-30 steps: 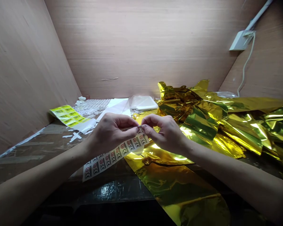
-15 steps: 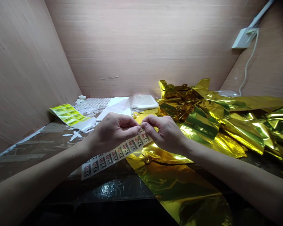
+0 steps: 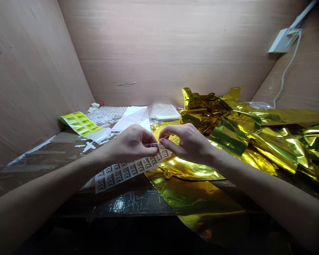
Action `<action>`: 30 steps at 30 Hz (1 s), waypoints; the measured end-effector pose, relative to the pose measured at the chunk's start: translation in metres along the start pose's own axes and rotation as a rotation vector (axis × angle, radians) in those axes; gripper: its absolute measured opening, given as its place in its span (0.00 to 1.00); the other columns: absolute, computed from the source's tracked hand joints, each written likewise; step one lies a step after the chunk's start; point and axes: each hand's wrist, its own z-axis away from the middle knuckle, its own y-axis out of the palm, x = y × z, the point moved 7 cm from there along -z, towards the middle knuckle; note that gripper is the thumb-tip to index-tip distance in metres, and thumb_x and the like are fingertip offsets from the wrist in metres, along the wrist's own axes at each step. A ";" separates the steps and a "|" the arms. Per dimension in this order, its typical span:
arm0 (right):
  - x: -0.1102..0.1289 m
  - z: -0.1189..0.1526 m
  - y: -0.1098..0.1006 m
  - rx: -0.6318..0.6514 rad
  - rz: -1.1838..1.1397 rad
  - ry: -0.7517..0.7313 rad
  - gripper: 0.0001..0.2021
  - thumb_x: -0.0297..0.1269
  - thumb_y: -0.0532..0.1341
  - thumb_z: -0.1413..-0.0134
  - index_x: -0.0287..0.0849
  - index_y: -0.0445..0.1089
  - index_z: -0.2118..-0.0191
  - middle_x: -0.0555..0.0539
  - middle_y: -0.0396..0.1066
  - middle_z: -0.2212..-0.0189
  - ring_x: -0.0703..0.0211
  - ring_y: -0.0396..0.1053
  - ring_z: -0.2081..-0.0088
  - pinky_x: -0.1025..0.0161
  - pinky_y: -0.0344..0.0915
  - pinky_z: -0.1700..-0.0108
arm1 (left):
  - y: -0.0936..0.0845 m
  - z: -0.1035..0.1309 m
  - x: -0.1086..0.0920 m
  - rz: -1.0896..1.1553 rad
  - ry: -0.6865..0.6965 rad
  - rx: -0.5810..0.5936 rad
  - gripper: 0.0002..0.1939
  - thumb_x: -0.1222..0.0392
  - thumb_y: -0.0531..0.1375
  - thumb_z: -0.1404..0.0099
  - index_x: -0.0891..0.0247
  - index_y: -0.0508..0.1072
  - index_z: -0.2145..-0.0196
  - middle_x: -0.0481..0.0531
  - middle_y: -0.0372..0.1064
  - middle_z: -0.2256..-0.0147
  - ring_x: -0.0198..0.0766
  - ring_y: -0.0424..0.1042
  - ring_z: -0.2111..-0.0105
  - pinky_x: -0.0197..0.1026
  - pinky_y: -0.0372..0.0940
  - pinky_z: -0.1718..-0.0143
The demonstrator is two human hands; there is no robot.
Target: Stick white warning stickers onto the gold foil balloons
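Observation:
My left hand (image 3: 135, 143) is closed on a sheet of small stickers (image 3: 124, 173), thumb and fingers pinching its upper edge. The stickers carry CE marks and red crossed-out circles, and the sheet slants down to the left below the hand. Beside it, my right hand (image 3: 187, 143) has thumb and forefinger pinched together at the sheet's right end; whether a sticker sits between the fingertips is too small to make out. Beneath both hands lies a flat piece of shiny gold foil (image 3: 194, 198), with a small round tab near the sheet.
Crumpled gold foil (image 3: 228, 131) is heaped to the right. Yellow labels (image 3: 81, 124) lie on the left near white scraps (image 3: 88, 146). White paper (image 3: 133, 118) and a clear-wrapped white pack (image 3: 163, 111) sit at the back. A cable (image 3: 284, 74) hangs from a white socket box (image 3: 284, 40).
My right fingertips have drawn slightly away from the left ones, and my left thumb has shifted on the sticker sheet. The whole view has shifted a little.

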 end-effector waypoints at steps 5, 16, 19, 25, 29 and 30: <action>0.000 0.000 0.004 0.060 0.095 -0.005 0.09 0.36 0.60 0.36 0.39 0.75 0.57 0.45 0.80 0.65 0.56 0.75 0.66 0.60 0.63 0.60 | 0.000 -0.003 0.003 0.003 -0.014 0.027 0.11 0.58 0.62 0.39 0.67 0.78 0.74 0.43 0.57 0.80 0.28 0.54 0.79 0.33 0.48 0.80; 0.001 0.002 0.004 0.103 0.076 0.007 0.06 0.34 0.64 0.39 0.39 0.77 0.61 0.49 0.79 0.70 0.65 0.66 0.76 0.63 0.61 0.64 | 0.002 -0.002 0.000 -0.029 -0.016 0.022 0.10 0.58 0.62 0.40 0.66 0.79 0.74 0.45 0.61 0.80 0.28 0.56 0.79 0.32 0.50 0.80; 0.004 0.002 0.004 0.053 0.037 -0.020 0.03 0.32 0.65 0.42 0.40 0.78 0.63 0.50 0.79 0.71 0.65 0.69 0.75 0.63 0.64 0.64 | 0.002 -0.002 -0.003 -0.043 -0.022 0.052 0.10 0.57 0.62 0.40 0.66 0.78 0.74 0.45 0.61 0.80 0.29 0.57 0.79 0.33 0.50 0.80; 0.000 0.000 -0.020 -0.285 -0.248 0.072 0.05 0.36 0.64 0.36 0.43 0.78 0.60 0.46 0.81 0.59 0.57 0.78 0.59 0.58 0.71 0.53 | -0.028 -0.006 0.029 -0.036 -0.121 0.108 0.14 0.51 0.62 0.40 0.65 0.77 0.73 0.45 0.57 0.81 0.30 0.55 0.81 0.36 0.48 0.80; -0.016 -0.008 -0.008 -0.171 -0.312 0.156 0.04 0.35 0.67 0.39 0.43 0.79 0.64 0.44 0.76 0.46 0.52 0.73 0.44 0.49 0.65 0.40 | -0.062 -0.008 0.070 -0.077 -0.282 -0.015 0.15 0.49 0.62 0.43 0.65 0.78 0.72 0.47 0.60 0.81 0.32 0.56 0.81 0.37 0.48 0.79; -0.021 -0.009 0.002 -0.080 -0.295 0.180 0.04 0.35 0.67 0.40 0.43 0.79 0.66 0.43 0.75 0.44 0.51 0.71 0.42 0.47 0.63 0.38 | -0.068 -0.007 0.076 -0.126 -0.308 -0.047 0.15 0.49 0.62 0.43 0.65 0.78 0.73 0.46 0.59 0.81 0.32 0.56 0.81 0.37 0.47 0.79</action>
